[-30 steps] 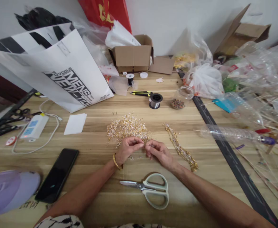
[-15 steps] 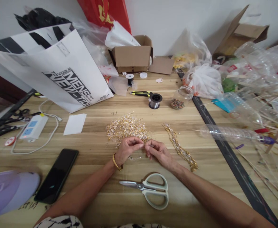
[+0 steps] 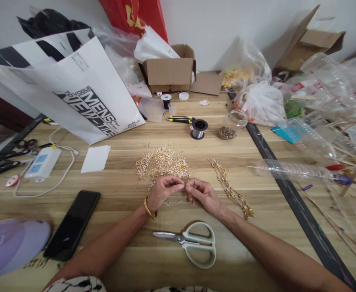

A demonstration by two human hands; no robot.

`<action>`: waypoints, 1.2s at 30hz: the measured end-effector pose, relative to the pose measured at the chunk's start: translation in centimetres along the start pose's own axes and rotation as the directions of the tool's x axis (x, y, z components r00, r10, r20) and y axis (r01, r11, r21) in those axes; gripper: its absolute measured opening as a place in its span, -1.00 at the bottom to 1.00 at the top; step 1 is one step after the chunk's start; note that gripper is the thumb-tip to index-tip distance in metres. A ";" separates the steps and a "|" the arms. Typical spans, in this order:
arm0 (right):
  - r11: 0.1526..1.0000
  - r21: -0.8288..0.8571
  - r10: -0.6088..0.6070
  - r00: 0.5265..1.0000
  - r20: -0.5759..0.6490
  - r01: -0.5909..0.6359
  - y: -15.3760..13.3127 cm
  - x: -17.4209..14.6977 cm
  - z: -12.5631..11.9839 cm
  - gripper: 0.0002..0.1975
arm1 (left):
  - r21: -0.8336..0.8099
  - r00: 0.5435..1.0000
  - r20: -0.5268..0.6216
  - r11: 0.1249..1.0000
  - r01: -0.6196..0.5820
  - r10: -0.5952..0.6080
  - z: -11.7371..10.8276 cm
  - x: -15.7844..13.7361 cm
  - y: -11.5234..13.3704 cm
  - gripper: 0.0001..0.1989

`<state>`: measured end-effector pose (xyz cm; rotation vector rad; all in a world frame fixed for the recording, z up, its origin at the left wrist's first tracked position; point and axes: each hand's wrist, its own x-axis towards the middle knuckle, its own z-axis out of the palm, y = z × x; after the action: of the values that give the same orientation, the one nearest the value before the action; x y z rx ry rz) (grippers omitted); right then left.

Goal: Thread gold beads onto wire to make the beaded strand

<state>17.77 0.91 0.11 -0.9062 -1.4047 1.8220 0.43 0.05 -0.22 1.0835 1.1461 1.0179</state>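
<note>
The thumb and forefinger of the left hand (image 3: 165, 190) were drawn close together in a pinching posture; those of the right hand (image 3: 206, 196) were bent likewise, the fingertips of both hands nearly meeting. Whether either pinch was fully closed, or had hold of a small piece, could not be told at this scale. Just beneath the hands, a short length of chain (image 3: 173, 202) lay on the table (image 3: 126, 253). A heap of gold and clear beaded pieces (image 3: 162, 162) spread directly beyond the left hand, its near edge partly hidden by the fingers. To the right of the right hand, a bundle of gold and clear strands (image 3: 232, 190) lay aslant. A gold-coloured bracelet (image 3: 149, 209) encircled the left wrist. Nearer the body, between the forearms, lay scissors (image 3: 182, 238), blades pointing left. A dark phone (image 3: 73, 225) lay left of the left forearm. Beyond the heap stood a wire spool (image 3: 199, 129), touching or just beside a yellow-and-black cutter (image 3: 179, 119), with a clear jar (image 3: 228, 132) to the right.
</note>
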 end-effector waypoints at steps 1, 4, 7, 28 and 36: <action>1.000 0.003 0.000 1.000 0.000 0.000 0.0 0.0 0.0 -0.67 | 0.000 1.000 0.003 1.000 -0.003 0.003 0.0 0.0 0.0 -0.85; 1.000 0.012 0.004 1.000 0.001 -0.004 0.1 0.0 0.0 -0.68 | -0.005 1.000 0.004 1.000 0.001 -0.001 0.0 0.0 0.0 -0.86; 1.000 0.011 0.005 1.000 -0.001 -0.005 0.1 0.0 0.0 -0.67 | -0.005 1.000 0.004 1.000 0.011 -0.011 0.0 -0.1 0.0 -0.85; 1.000 0.016 0.005 1.000 -0.019 -0.005 0.3 0.0 0.0 -0.67 | 0.036 0.999 0.036 0.999 0.012 -0.014 0.2 -0.3 0.6 -0.82; 1.000 0.028 0.004 1.000 -0.029 -0.004 0.4 0.0 0.0 -0.67 | 0.025 0.999 0.046 1.000 0.015 -0.016 0.3 -0.3 0.7 -0.83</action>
<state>17.75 0.87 -0.26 -0.9182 -1.3570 1.8200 0.60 -0.17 0.51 1.1105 1.1305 0.9643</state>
